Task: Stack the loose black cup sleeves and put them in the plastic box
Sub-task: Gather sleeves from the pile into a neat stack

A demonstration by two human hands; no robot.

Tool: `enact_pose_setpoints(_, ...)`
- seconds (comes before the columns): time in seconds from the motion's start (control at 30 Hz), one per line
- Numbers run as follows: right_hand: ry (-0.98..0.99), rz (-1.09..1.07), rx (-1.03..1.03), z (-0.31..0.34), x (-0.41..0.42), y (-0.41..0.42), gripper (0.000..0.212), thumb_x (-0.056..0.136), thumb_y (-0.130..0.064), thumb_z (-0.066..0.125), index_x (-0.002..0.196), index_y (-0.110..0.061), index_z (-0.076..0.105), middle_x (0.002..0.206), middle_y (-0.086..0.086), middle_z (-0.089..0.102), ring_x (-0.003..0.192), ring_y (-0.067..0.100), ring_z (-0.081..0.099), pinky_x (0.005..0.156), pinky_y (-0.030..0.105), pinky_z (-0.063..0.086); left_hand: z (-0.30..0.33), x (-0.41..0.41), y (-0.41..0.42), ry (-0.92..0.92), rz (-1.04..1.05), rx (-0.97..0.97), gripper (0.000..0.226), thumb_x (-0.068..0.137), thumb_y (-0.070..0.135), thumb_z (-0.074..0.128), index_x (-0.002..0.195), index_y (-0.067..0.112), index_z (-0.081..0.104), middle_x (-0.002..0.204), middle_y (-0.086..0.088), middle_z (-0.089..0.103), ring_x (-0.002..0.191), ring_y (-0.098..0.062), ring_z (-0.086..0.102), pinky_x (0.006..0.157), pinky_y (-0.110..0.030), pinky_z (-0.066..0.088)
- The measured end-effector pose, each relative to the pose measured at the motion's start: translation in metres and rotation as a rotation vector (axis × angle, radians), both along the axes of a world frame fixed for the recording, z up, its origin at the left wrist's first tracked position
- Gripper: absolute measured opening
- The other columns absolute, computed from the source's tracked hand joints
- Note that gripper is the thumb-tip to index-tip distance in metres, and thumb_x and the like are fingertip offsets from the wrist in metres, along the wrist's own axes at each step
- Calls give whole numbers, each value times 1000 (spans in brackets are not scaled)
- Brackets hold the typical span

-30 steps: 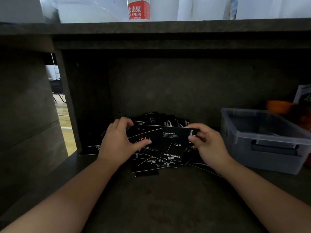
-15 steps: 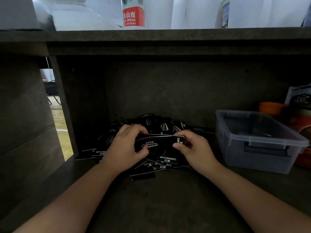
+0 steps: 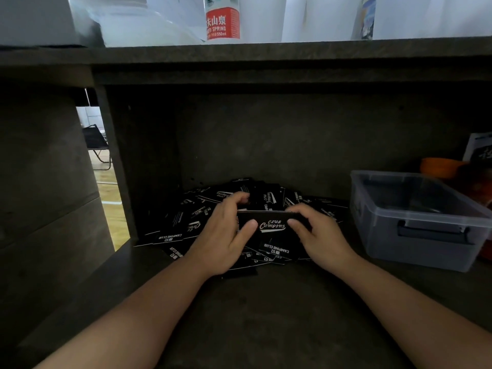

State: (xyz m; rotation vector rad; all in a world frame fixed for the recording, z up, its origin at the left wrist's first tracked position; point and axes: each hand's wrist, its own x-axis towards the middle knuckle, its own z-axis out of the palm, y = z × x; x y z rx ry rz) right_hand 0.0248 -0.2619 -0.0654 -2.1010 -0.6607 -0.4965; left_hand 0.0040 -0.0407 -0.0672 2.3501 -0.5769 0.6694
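Both hands grasp one small stack of flat black printed-card cup sleeves (image 3: pixel 269 226) at centre frame, left hand (image 3: pixel 226 235) and right hand (image 3: pixel 316 235) pinching opposite ends; long axis runs left-right. Loose matte sleeve pile (image 3: pixel 186 225) lies beneath. Translucent rectangular plastic box (image 3: pixel 415 235), open-topped, sits lower right, nearer the right hand.

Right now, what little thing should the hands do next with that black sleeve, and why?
Probably square up the held sleeve and lay it on another from the loose pile. The left hand and right hand pinch its two ends just above the pile, many sleeves lie scattered, and the plastic box to the right looks nearly empty, so it seems too early to carry anything over.
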Motion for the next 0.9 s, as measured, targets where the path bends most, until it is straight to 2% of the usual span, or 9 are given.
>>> enact_pose_setpoints(0.07, -1, -58, 103, 2, 4, -3, 21, 96, -17, 56, 96, -38, 59, 89, -18, 65, 83, -6, 61, 73, 19, 51, 6, -2, 8, -119, 163, -73, 70, 90, 61, 36, 146, 21, 27, 143, 1, 41, 128, -11, 40, 105, -36, 40)
enact_pose_setpoints(0.13, 11, -136, 207, 3, 10, -10, 25, 95, -19, 57, 93, -44, 58, 93, -18, 65, 88, 1, 63, 79, 34, 56, 9, -1, 25, -229, 563, -29, 70, 90, 57, 44, 143, 11, 34, 140, -11, 44, 125, -24, 44, 101, -40, 42)
enact_pose_setpoints(0.2, 37, -184, 251, 4, 15, -18, 26, 95, -20, 57, 92, -46, 57, 96, -16, 66, 92, 7, 64, 83, 43, 56, 8, 0, 45, 44, 917, 96, 77, 89, 62, 42, 139, 3, 37, 141, -20, 39, 127, -36, 39, 101, -45, 35)
enact_pose_setpoints(0.27, 59, -197, 259, 3, 16, -22, 26, 95, -20, 56, 92, -46, 58, 98, -13, 66, 95, 11, 65, 84, 46, 56, 5, 0, 57, 435, 1049, 196, 86, 89, 70, 34, 141, 2, 37, 144, -19, 38, 132, -37, 33, 106, -43, 31)
enact_pose_setpoints(0.4, 60, -200, 250, 2, 14, -20, 21, 95, -20, 58, 95, -41, 60, 96, -15, 67, 94, 8, 64, 83, 46, 56, -3, 11, 66, 359, 965, 252, 67, 94, 63, 32, 107, 6, 64, 109, -14, 64, 107, -32, 55, 90, -38, 47)
enact_pose_setpoints(0.5, 46, -208, 239, 1, 14, -18, 20, 94, -17, 59, 98, -37, 61, 94, -17, 66, 92, 5, 64, 83, 45, 56, -2, 10, 57, 303, 882, 216, 71, 91, 68, 26, 83, 10, 65, 83, -10, 65, 90, -28, 61, 79, -39, 53)
enact_pose_setpoints(0.7, 68, -218, 282, 0, 17, -19, 38, 92, -2, 56, 104, -37, 59, 97, -19, 66, 96, 6, 64, 86, 44, 56, -3, 10, 43, 332, 571, 238, 56, 95, 46, 44, 135, 9, 49, 133, -13, 56, 124, -29, 51, 101, -35, 43)
enact_pose_setpoints(0.83, 89, -218, 286, -2, 20, -20, 41, 92, -2, 56, 104, -40, 57, 98, -18, 66, 94, 7, 65, 83, 44, 57, 9, 0, 38, 60, 722, 233, 36, 102, 35, 39, 95, 9, 64, 73, -4, 60, 66, -20, 60, 58, -29, 43)
enact_pose_setpoints(0.9, 94, -217, 285, -2, 20, -21, 39, 92, -2, 56, 104, -39, 57, 97, -17, 66, 91, 7, 65, 82, 43, 57, 11, -1, 43, -102, 766, 136, 35, 101, 34, 42, 86, 8, 62, 68, -4, 58, 62, -23, 59, 53, -31, 43)
